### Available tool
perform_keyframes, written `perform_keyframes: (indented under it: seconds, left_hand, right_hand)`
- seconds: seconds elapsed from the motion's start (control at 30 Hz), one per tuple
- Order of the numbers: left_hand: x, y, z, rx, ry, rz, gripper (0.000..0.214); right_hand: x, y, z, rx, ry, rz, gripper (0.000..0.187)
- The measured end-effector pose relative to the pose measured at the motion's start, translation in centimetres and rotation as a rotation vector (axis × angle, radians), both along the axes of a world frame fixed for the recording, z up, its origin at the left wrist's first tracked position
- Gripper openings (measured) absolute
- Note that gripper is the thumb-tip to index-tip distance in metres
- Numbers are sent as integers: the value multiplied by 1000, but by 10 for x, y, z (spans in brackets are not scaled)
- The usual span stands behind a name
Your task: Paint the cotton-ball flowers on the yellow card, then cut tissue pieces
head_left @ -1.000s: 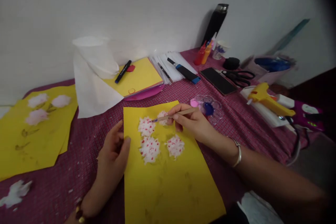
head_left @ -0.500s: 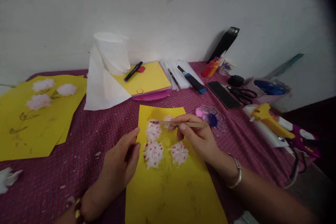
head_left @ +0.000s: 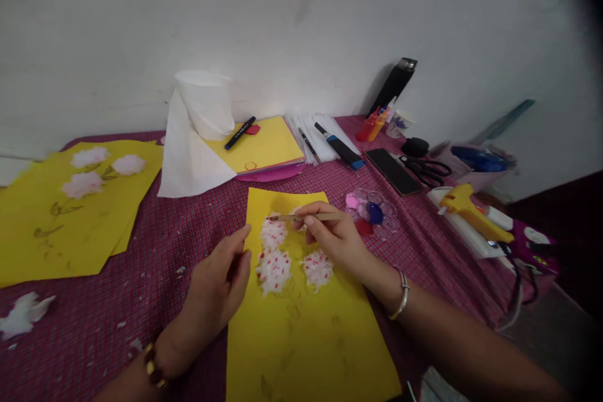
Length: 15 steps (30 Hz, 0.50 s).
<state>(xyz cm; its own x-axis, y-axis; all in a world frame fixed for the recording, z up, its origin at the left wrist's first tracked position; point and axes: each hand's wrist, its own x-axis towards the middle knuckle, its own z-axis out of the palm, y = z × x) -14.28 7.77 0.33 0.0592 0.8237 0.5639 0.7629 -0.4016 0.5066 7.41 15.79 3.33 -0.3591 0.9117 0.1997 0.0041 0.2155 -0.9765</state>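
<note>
My right hand (head_left: 339,244) pinches a thin paintbrush (head_left: 282,218), its tip at the top of the upper-left white flower (head_left: 273,235). That flower and others, such as the lower-left flower (head_left: 274,271) and right flower (head_left: 318,268), are made of white fluffy bits with red dabs. They lie on a yellow sheet (head_left: 311,352) with faint pencil stems. Another flower is partly hidden behind my fingers. My left hand (head_left: 214,286) rests at the sheet's left edge, thumb and forefinger apart, with nothing visible in it. Right of the sheet stands a clear flower-shaped palette (head_left: 393,220) holding pink, red and blue paint.
More yellow sheets (head_left: 108,226) with pinkish flowers lie at left. Behind are a tissue roll (head_left: 207,107), a black marker (head_left: 240,133) and a cutter (head_left: 342,149). A phone (head_left: 393,171), scissors (head_left: 426,169) and a yellow glue gun (head_left: 475,210) lie at right.
The view has shifted slightly. My right hand and the paintbrush have moved a little left, uncovering red paint in the palette. My left hand stays by the sheet's edge.
</note>
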Motion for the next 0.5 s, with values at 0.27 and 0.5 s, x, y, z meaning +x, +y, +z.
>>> perform_keyframes:
  seconds: [0.27, 0.5]
  left_hand:
    - [0, 6, 1, -155, -46, 29, 33]
    - [-1, 16, 1, -295, -229, 41, 21]
  right_hand:
    - [0, 0, -1, 37, -66, 27, 23]
    - [-2, 10, -4, -44, 52, -64, 28]
